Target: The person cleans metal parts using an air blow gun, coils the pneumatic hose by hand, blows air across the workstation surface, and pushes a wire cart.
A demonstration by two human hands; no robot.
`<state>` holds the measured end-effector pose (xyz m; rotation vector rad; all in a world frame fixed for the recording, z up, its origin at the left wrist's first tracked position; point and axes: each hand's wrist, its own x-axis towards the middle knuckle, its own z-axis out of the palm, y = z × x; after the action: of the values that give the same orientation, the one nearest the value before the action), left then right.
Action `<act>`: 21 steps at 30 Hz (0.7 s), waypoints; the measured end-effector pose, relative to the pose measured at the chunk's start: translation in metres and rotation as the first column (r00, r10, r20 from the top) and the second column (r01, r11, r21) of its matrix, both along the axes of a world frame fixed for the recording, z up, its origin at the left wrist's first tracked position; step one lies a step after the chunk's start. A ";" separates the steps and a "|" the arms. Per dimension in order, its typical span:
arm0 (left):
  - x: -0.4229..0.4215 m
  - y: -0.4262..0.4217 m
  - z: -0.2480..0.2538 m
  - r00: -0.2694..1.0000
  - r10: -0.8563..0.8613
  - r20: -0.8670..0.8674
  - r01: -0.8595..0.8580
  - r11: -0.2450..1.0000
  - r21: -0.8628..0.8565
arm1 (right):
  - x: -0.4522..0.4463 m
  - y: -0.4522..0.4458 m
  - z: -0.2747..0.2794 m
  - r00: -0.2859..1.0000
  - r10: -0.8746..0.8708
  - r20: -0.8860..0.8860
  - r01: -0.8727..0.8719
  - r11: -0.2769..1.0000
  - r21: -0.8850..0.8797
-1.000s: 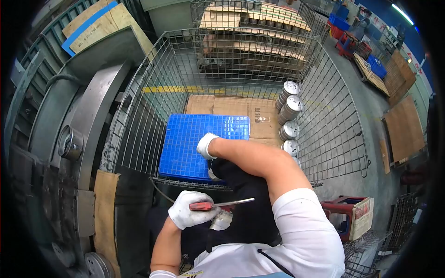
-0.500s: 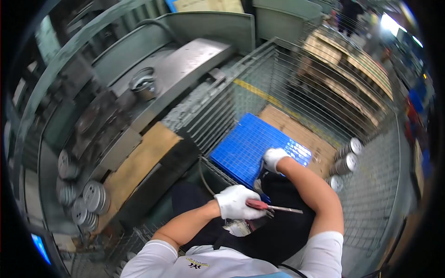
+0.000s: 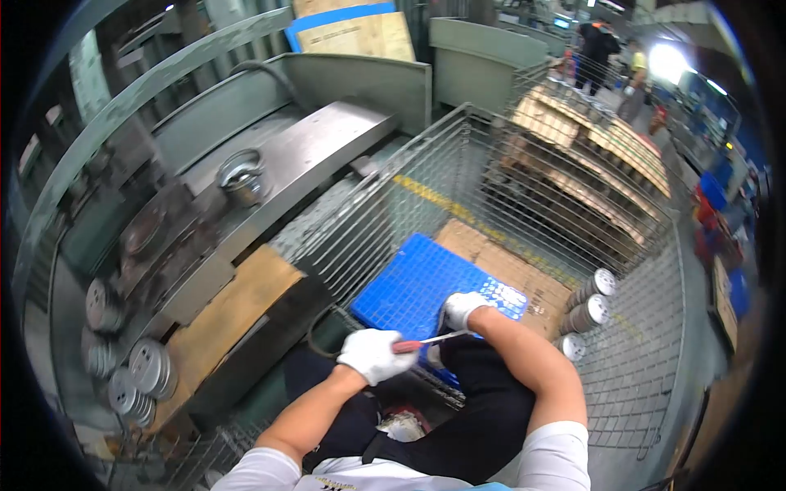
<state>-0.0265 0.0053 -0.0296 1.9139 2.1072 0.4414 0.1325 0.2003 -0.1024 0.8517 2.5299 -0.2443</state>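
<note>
Screwdriver (image 3: 406, 347) in your left hand (image 3: 375, 357), fingers wrapped tight on handle. Blade's aimed right by your right hand (image 3: 464, 311) and thigh (image 3: 483, 368), so any slip could jab you, imo. Right fingers look curled at blue tray (image 3: 409, 274); can't tell if gripping anything. Wire cage (image 3: 630, 352) holds tray, cardboard (image 3: 532, 286) and disc stacks (image 3: 583, 317); tall stacks could topple if cage gets bumped.

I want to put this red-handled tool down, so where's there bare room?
Brown cardboard between the blue plastic slab and stacked silver discs; flat grey metal beam, beyond the round metal cup. Crowded: left of the tan board, where more disc stacks stand.
</note>
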 end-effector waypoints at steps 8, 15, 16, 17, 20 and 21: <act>-0.033 0.017 -0.025 0.975 0.197 -0.103 -0.218 0.939 -0.267 | 0.000 -0.002 0.003 0.999 -0.019 -0.034 0.017 0.999 -0.042; -0.008 0.014 -0.003 0.994 0.112 0.008 -0.107 0.967 -0.231 | -0.002 0.004 -0.020 0.982 -0.078 -0.172 0.053 0.988 -0.143; -0.007 0.017 -0.007 0.989 0.148 -0.020 -0.149 0.965 -0.217 | 0.000 0.005 -0.021 0.979 -0.089 -0.182 0.061 0.986 -0.153; -0.010 0.019 -0.015 0.983 0.182 0.001 -0.179 0.966 -0.186 | 0.000 0.003 -0.017 0.977 -0.123 -0.173 0.094 0.982 -0.164; -0.017 0.023 -0.022 0.975 0.221 0.020 -0.215 0.964 -0.157 | 0.002 0.003 -0.013 0.965 -0.170 -0.202 0.129 0.972 -0.198; -0.017 0.023 -0.022 0.977 0.214 -0.013 -0.213 0.958 -0.190 | 0.002 0.002 -0.013 0.958 -0.165 -0.235 0.113 0.968 -0.223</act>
<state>-0.0438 0.0283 -0.0515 1.5861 2.2712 0.2761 0.1346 0.2027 -0.1153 0.9690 2.6143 -0.6906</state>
